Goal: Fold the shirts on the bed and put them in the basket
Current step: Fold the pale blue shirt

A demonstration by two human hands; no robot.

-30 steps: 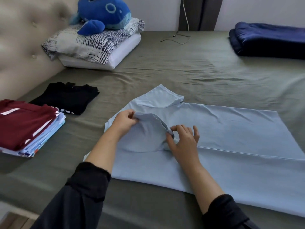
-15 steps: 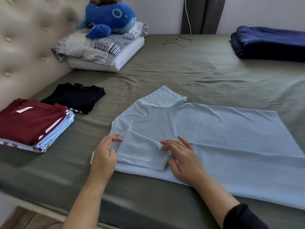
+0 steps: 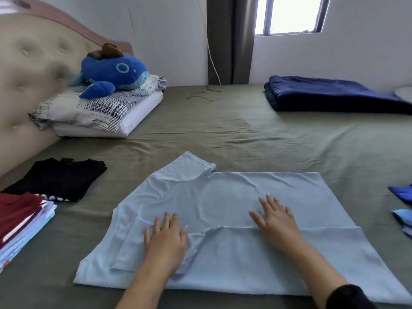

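Observation:
A light blue shirt [image 3: 234, 197] lies spread on the olive bed [image 3: 245, 134], its near side and near sleeve folded inward. My left hand [image 3: 166, 239] lies flat, fingers straight, on the folded sleeve. My right hand [image 3: 276, 217] presses flat on the shirt's body beside the fold line. A stack of folded shirts, maroon on top [image 3: 17, 210], sits at the left edge. A folded black shirt [image 3: 60, 179] lies just behind that stack. No basket shows in this view.
Two stacked pillows [image 3: 100, 114] carry a blue whale plush [image 3: 111, 74] by the tufted headboard [image 3: 29, 74]. A folded navy blanket [image 3: 330, 94] lies at the far right. Blue cloth pieces [image 3: 403, 204] poke in at the right edge. A thin cable [image 3: 205, 94] lies at the back.
Both hands let go of the sleeve after laying it down and now lie flat on the shirt. My right hand slid right along the body. The camera tilted up.

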